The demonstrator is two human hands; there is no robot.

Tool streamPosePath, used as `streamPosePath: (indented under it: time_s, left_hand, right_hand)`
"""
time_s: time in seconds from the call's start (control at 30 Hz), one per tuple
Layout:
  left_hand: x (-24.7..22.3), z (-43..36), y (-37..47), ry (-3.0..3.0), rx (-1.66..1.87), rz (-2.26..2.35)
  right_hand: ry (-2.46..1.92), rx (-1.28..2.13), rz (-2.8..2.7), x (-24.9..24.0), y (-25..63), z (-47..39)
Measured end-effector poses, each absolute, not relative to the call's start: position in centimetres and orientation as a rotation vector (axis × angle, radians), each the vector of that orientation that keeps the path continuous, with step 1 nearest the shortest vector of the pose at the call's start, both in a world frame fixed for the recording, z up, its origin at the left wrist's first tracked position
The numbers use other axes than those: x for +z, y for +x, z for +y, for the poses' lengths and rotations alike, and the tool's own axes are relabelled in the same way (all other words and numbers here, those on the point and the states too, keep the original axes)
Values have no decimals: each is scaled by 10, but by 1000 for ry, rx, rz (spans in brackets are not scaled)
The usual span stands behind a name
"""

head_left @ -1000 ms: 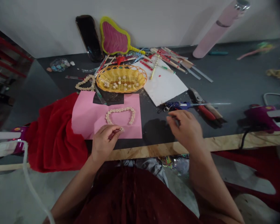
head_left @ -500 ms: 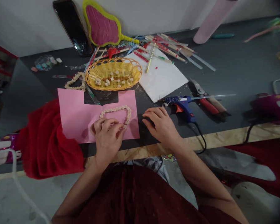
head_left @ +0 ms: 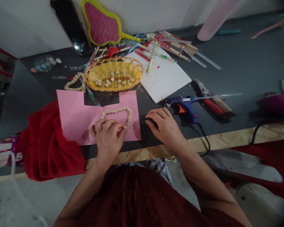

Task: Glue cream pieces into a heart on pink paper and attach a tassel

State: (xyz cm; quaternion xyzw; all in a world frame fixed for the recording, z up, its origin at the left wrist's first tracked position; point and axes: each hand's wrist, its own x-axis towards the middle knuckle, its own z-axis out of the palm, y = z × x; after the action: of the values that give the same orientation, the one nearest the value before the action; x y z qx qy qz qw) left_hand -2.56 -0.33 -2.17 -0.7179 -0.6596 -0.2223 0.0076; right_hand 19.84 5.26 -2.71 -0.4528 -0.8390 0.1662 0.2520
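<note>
On the pink paper (head_left: 73,110) lies a curved outline of small cream pieces (head_left: 129,114). My left hand (head_left: 109,135) rests over its lower left part, thumb and forefinger closed at the outline's lower right end. A round tan thing shows beside that hand, mostly covered. Right of the paper, my right hand (head_left: 163,126) lies on the dark table (head_left: 239,63) with fingers loosely curled and apart, holding nothing. The blue glue gun (head_left: 189,110) is just beyond it. Several small cream pieces sit in the yellow basket (head_left: 115,71).
A second cream outline (head_left: 72,82) lies left of the basket. Farther back are a phone (head_left: 72,26), a pink-and-yellow hand fan (head_left: 103,23), sticks and white board (head_left: 165,75). Red-handled pliers (head_left: 213,102) lie right; red cloth (head_left: 52,145) lies left.
The view has shifted slightly. Both hands keep nearly the same places; the left thumb and forefinger still meet at the outline's end.
</note>
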Motion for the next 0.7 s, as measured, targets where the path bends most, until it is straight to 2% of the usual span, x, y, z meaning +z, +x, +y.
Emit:
streamPosePath:
  time_s: [0.37,0.7]
  left_hand:
    - [-20,-2,-22,-2231,-621,-2097]
    - [-8,-27,-44,-2282,-753,-1932]
  right_hand:
    - [-1266,442,-2315,-31,201,53]
    - [-1199,401,-2259,-11,183,32]
